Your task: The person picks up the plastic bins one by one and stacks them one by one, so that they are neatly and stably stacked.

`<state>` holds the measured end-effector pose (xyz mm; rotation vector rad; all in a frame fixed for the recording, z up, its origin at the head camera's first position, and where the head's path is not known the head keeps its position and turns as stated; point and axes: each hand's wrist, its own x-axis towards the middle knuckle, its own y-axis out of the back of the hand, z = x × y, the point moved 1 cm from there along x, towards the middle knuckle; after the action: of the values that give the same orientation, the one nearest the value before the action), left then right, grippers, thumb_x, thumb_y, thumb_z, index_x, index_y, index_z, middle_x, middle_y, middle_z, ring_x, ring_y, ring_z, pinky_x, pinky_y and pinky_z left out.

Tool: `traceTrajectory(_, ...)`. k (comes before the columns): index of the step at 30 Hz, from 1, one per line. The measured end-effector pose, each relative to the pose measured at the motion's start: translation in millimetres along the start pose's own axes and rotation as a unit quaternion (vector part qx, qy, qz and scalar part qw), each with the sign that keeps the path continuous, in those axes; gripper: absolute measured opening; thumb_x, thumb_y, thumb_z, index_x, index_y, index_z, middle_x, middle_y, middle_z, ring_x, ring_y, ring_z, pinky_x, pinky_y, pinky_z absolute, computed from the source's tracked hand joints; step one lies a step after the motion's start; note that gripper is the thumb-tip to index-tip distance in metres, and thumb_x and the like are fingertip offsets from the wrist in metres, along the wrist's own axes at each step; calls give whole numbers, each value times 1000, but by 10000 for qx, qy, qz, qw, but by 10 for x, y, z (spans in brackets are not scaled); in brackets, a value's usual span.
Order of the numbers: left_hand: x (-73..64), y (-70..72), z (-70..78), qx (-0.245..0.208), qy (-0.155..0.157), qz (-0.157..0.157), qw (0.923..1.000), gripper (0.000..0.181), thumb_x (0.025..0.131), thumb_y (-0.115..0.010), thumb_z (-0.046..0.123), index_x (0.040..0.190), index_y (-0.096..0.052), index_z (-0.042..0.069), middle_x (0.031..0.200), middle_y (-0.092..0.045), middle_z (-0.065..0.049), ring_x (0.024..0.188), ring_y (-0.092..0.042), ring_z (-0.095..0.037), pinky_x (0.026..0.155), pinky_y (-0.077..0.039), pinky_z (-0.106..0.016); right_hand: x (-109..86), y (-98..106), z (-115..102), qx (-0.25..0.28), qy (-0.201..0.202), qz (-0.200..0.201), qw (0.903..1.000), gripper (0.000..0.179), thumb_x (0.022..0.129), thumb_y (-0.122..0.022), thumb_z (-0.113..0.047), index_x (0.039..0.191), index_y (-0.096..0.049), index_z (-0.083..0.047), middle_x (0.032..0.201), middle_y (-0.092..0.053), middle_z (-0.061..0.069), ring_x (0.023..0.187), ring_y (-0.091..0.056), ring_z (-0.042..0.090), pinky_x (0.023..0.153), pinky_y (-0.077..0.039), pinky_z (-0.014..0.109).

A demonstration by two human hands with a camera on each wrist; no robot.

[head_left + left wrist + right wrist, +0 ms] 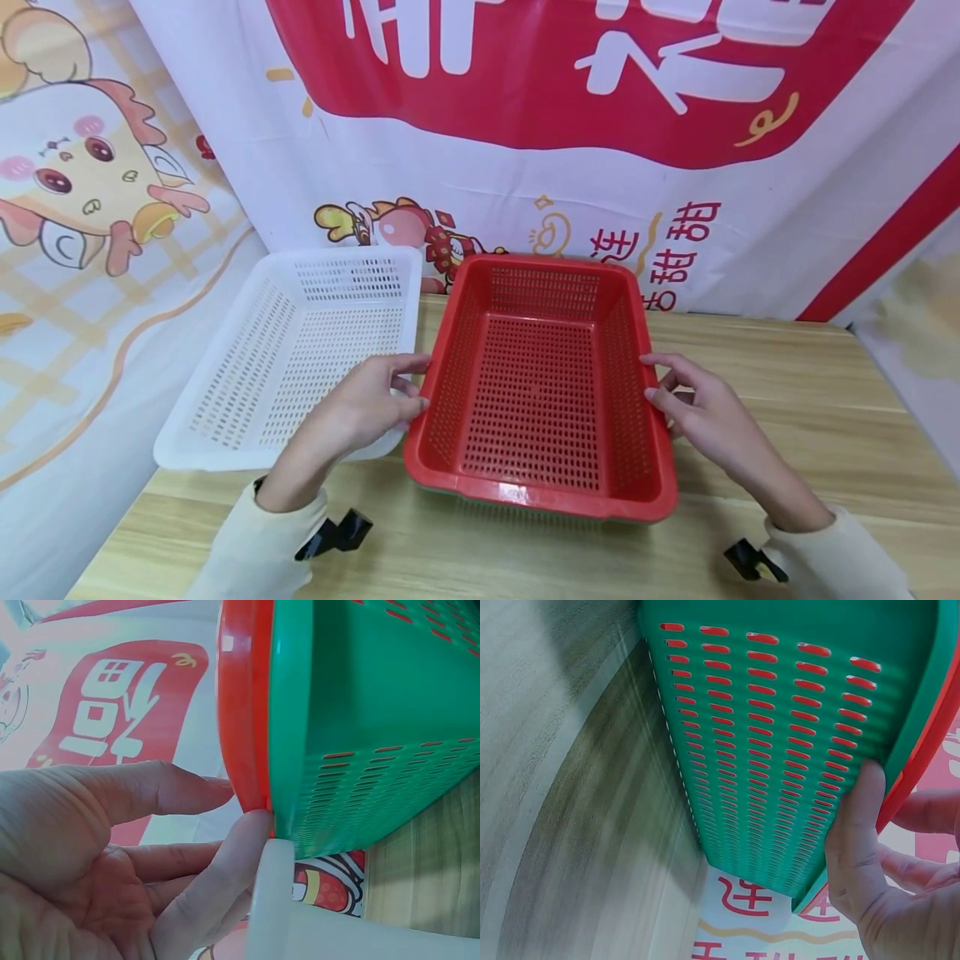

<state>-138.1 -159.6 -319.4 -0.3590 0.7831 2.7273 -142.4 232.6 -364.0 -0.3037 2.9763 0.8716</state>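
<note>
A red plastic basket [536, 400] with slotted walls sits nested inside a green basket [360, 780], whose outer wall also fills much of the right wrist view. At the red basket's left rim, my left hand [375, 404] pinches the edge between thumb and fingers. My right hand [701, 408] grips the opposite rim, one finger [859, 832] lying against the green wall below the edge and others by the red rim. Both baskets look upright on the table. Seen from the head, only a thin green edge shows below the red front rim.
To the left stands a white slotted basket [330, 350], partly behind my left hand and close to the red one. The wooden table [810, 400] meets a printed cloth backdrop [480, 192] behind. Another patterned cloth [82, 275] hangs at the left.
</note>
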Motion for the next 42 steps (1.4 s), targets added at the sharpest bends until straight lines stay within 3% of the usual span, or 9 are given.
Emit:
traceTrajectory(17, 84, -78, 46, 780, 21, 360, 9963, 58, 98, -70, 1, 154, -57, 2, 104, -76, -13, 77, -76, -17, 73, -65, -34, -9, 21, 32, 48, -264, 55, 9996, 55, 111, -59, -19, 162, -43, -6, 132, -61, 29, 87, -77, 21, 68, -68, 35)
traceTrajectory(30, 168, -185, 91, 204, 131, 98, 9997, 59, 103, -67, 5, 160, -51, 7, 110, -81, -14, 88, -81, -20, 70, -64, -32, 14, 156, 119, -23, -331, 212, 9992, 57, 111, -59, -21, 163, -41, -3, 134, -61, 30, 88, -76, 17, 69, -68, 34)
traceTrajectory(42, 251, -249, 126, 250, 103, 71, 9996, 62, 103, -68, 7, 161, -49, 10, 104, -81, -11, 81, -80, -18, 72, -60, -30, 119, 261, 196, 63, -523, 245, 9983, 59, 112, -56, -24, 165, -38, -5, 141, -57, 30, 94, -74, 16, 73, -68, 33)
